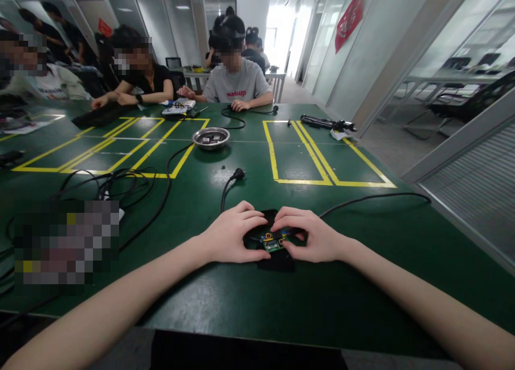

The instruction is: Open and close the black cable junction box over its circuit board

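A black plastic housing [277, 263] lies near the front of the green table, with a small green circuit board [272, 245] showing inside it. The board carries copper-coloured coils and some coloured wires. From the left, my left hand [235, 233] grips the housing, fingers over its far side and thumb at the near side of the board. On the other side my right hand [311, 235] has its fingers curled over the housing and board, thumb close to a coil. Exactly what its fingertips pinch is partly hidden. A black power cord with a plug [238, 174] lies just beyond.
A metal bowl [211, 138] of small parts stands farther back. Tangled black cables [132, 182] lie at left beside a blurred-out item [68, 246]. A cord [374, 197] runs right. Yellow tape [303, 182] marks the table [225, 300]. A person [237, 83] sits opposite, others at left.
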Tool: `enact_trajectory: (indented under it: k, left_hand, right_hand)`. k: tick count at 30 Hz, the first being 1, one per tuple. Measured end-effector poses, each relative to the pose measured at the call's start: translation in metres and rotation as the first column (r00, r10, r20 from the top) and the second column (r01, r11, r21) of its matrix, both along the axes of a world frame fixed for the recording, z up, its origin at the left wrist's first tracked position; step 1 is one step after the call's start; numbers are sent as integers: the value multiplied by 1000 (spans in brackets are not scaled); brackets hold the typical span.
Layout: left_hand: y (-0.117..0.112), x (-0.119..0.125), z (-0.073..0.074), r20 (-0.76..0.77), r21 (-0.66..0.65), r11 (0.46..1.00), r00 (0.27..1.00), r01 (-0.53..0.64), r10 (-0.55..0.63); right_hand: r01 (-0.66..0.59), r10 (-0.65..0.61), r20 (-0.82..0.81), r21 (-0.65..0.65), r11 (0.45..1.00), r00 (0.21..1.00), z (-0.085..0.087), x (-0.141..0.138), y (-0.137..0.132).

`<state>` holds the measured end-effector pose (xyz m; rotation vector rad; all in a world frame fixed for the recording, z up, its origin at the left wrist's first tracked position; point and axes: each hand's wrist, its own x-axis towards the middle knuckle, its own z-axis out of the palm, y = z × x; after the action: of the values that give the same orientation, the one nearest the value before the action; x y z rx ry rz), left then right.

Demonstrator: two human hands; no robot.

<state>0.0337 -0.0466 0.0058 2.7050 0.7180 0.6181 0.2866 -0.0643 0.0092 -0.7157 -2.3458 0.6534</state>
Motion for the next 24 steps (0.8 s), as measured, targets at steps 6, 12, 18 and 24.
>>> enact_trajectory:
  k: [6, 12, 18, 24]
  left_hand:
    - [1, 0, -2, -45, 3, 996, 995, -85, 85]
    - [1, 2, -3, -23, -46, 992, 993, -120, 119]
    - [0, 4, -5, 11, -67, 987, 989, -144, 145]
    - [2, 3, -5, 10, -66, 987, 989, -145, 146]
  right_hand:
    - [131, -131, -42, 1, 991, 990, -5, 0, 5]
    - [149, -148, -11, 6, 989, 989, -13, -2, 9]
    - [142, -158, 81, 177, 974, 984, -8, 5, 12]
    - [113, -148, 202, 175, 978, 968, -3, 25, 23]
